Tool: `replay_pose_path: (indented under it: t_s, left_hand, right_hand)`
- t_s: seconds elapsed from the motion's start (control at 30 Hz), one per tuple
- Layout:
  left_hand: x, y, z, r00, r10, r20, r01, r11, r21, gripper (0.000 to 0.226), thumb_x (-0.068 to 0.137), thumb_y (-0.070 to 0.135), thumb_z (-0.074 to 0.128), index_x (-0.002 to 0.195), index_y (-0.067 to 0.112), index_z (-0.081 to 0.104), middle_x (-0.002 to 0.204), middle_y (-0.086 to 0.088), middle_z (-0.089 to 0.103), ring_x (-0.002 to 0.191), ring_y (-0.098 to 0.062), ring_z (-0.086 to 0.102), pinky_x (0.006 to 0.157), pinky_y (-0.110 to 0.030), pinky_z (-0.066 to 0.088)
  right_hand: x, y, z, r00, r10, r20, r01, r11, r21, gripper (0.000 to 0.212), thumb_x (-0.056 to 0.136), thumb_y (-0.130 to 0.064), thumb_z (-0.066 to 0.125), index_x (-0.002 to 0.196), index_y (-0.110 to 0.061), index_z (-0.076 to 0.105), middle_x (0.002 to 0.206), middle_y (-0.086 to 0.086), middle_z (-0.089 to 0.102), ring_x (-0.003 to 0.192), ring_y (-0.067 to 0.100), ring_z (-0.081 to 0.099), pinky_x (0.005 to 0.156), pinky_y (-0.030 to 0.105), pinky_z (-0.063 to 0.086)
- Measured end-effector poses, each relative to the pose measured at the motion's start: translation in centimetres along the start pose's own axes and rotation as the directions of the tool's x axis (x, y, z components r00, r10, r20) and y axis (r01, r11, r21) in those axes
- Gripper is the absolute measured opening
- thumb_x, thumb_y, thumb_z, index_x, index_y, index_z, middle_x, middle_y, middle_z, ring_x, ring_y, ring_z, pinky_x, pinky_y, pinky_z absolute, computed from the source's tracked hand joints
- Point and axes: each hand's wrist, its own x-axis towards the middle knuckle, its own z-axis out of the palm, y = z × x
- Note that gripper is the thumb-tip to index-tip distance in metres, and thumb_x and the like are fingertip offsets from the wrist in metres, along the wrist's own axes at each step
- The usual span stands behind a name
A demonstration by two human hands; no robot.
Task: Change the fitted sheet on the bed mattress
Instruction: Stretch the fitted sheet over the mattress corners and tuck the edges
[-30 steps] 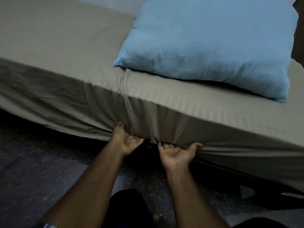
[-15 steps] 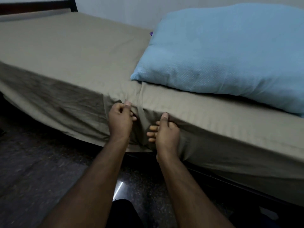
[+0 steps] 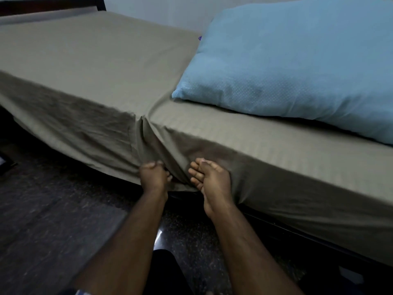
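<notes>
Two hands low on bed's near side. Left hand (image 3: 153,177) fingers curled, pinching fold of sheet (image 3: 95,67). Right hand (image 3: 209,179) fingers slightly spread, pressed flat against sheet's side drape. Both forearms reach forward. Sheet covers mattress, bunched into crease between hands. Blue pillow (image 3: 293,62) on top, right.

bed (image 3: 319,233) carries olive sheet (image 3: 95,67), apparently fitted, and blue pillow (image 3: 297,60).
</notes>
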Motion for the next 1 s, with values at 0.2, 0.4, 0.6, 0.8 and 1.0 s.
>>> replay_pose_path:
  t_s: [0.2,0.4,0.6,0.8,1.0]
  left_hand:
    - [1.0,-1.9,-0.7,0.984,-0.177,0.000,0.177,0.984,-0.001,0.025,0.092,-0.005,0.059,0.076,0.009,0.047,0.067,-0.012,0.055,0.040,-0.014,0.051,0.040,-0.024,0.048]
    - [6.5,0.3,-5.3,0.975,-0.164,-0.153,0.165,0.986,-0.002,0.021,0.096,0.001,0.057,0.077,0.012,0.054,0.074,-0.013,0.059,0.037,-0.012,0.055,0.044,-0.023,0.046]
    - [4.8,-0.6,-4.7,0.969,-0.238,-0.072,0.231,0.968,-0.099,0.011,0.098,0.016,0.060,0.090,0.011,0.055,0.073,-0.009,0.055,0.057,-0.018,0.057,0.042,-0.020,0.050]
    - [2.1,1.1,-1.8,0.856,-0.469,0.219,0.485,0.874,-0.023,0.051,0.103,0.051,0.041,0.116,0.004,0.057,0.103,-0.017,0.067,0.098,-0.029,0.067,0.086,-0.037,0.057]
    - [-0.3,2.6,2.2,0.853,-0.499,0.150,0.520,0.795,-0.313,0.057,0.099,0.060,0.039,0.126,0.014,0.059,0.113,-0.013,0.068,0.101,-0.030,0.066,0.090,-0.042,0.055]
  right_hand:
    - [0.5,2.1,-2.0,0.996,0.073,-0.044,-0.071,0.997,0.035,0.014,0.101,-0.010,0.052,0.094,-0.014,0.064,0.089,0.007,0.071,0.077,0.016,0.067,0.066,0.023,0.048]
    - [1.3,3.3,-1.1,0.993,0.119,-0.021,-0.118,0.992,0.034,0.015,0.100,-0.009,0.053,0.095,-0.014,0.065,0.093,0.006,0.071,0.085,0.016,0.068,0.073,0.024,0.048]
    - [2.2,5.8,0.5,0.979,0.202,-0.021,-0.199,0.975,0.097,0.014,0.100,-0.007,0.053,0.099,-0.012,0.066,0.097,0.006,0.070,0.100,0.021,0.067,0.082,0.026,0.051]
    - [3.3,7.5,1.2,0.923,0.381,-0.056,-0.315,0.831,0.459,0.023,0.098,0.000,0.050,0.117,0.002,0.062,0.097,0.012,0.068,0.096,0.021,0.067,0.082,0.026,0.053]
    - [3.9,7.7,0.7,0.887,0.445,-0.122,-0.246,0.681,0.690,0.026,0.094,0.003,0.046,0.115,0.005,0.062,0.109,0.019,0.068,0.108,0.027,0.065,0.098,0.036,0.051]
